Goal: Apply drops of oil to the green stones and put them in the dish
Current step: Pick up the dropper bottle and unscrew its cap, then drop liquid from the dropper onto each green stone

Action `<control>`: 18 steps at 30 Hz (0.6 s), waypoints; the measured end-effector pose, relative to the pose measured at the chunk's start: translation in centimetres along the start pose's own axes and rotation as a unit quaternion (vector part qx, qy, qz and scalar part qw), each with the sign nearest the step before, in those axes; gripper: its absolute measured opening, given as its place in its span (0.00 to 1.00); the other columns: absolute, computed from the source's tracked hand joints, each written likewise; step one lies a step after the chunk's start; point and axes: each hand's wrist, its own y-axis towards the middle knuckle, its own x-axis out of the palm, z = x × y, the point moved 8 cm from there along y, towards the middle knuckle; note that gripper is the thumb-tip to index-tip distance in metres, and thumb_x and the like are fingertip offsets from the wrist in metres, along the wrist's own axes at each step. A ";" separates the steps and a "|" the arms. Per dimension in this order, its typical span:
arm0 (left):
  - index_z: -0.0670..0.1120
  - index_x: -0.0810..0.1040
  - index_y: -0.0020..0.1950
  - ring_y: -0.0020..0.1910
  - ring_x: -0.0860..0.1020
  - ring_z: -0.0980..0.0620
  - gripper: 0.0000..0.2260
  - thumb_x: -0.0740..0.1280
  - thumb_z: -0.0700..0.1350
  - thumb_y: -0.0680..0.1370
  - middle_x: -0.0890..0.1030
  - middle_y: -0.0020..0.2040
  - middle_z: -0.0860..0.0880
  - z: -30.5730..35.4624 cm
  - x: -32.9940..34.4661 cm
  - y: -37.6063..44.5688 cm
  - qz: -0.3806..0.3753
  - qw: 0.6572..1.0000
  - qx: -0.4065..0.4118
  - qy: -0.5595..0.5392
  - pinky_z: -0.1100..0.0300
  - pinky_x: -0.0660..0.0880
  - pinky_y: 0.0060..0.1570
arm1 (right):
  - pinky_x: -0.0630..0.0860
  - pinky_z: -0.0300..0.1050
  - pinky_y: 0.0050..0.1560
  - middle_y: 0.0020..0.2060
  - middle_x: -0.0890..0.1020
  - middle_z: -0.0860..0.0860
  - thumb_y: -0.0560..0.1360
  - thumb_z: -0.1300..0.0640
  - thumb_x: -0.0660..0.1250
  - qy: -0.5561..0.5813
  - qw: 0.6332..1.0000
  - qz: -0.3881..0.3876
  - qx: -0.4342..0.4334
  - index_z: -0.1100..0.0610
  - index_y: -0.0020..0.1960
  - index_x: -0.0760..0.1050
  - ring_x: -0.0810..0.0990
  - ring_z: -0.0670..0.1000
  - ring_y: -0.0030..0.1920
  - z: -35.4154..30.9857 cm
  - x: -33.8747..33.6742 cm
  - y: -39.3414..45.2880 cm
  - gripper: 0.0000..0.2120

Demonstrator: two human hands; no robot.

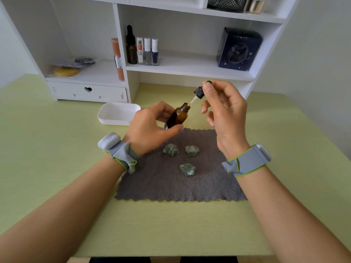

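Above grey cloth (171, 179): left hand (150, 128) grips unlabelled amber bottle (177, 117); right-hand (224, 114) fingers pinch dropper (197, 93), tip seemingly inside neck.

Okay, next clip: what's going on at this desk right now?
A person is working with an amber oil bottle. The left hand grips it tilted, while the right hand pinches the dropper, whose glass tip is at the bottle's open neck. Three green stones lie on the grey cloth, untouched. Nothing can be seen in the white dish behind.
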 end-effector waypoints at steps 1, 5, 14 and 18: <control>0.49 0.79 0.52 0.46 0.82 0.62 0.16 0.77 0.50 0.68 0.84 0.45 0.56 0.0 0.0 0.0 0.000 1.000 -0.001 0.000 0.61 0.78 0.53 | 0.65 0.36 0.23 0.38 0.84 0.46 0.80 0.59 0.70 0.004 1.000 0.002 0.005 0.57 0.51 0.79 0.76 0.48 0.31 0.1 -0.1 0.0 0.02; 0.49 0.79 0.52 0.46 0.82 0.62 0.16 0.77 0.50 0.68 0.84 0.45 0.56 -0.2 0.0 0.0 0.002 1.000 -0.005 0.005 0.62 0.78 0.53 | 0.67 0.37 0.23 0.40 0.85 0.48 0.80 0.58 0.70 0.025 0.999 0.017 0.016 0.58 0.51 0.79 0.79 0.47 0.35 0.1 -0.6 0.2 0.02; 0.48 0.80 0.52 0.45 0.82 0.62 0.15 0.77 0.48 0.68 0.84 0.45 0.56 -0.3 0.0 0.0 0.000 1.000 -0.017 -0.012 0.66 0.77 0.51 | 0.70 0.38 0.28 0.44 0.83 0.53 0.79 0.57 0.71 0.091 0.990 0.069 0.082 0.57 0.49 0.78 0.80 0.48 0.37 1.2 -1.6 0.3 0.04; 0.48 0.80 0.51 0.45 0.82 0.61 0.15 0.78 0.49 0.68 0.85 0.45 0.55 -0.5 0.1 0.0 -0.003 0.999 -0.030 -0.037 0.64 0.78 0.52 | 0.71 0.37 0.30 0.44 0.84 0.52 0.79 0.57 0.71 0.137 0.981 0.070 0.120 0.57 0.49 0.79 0.81 0.46 0.36 1.9 -1.6 0.3 0.03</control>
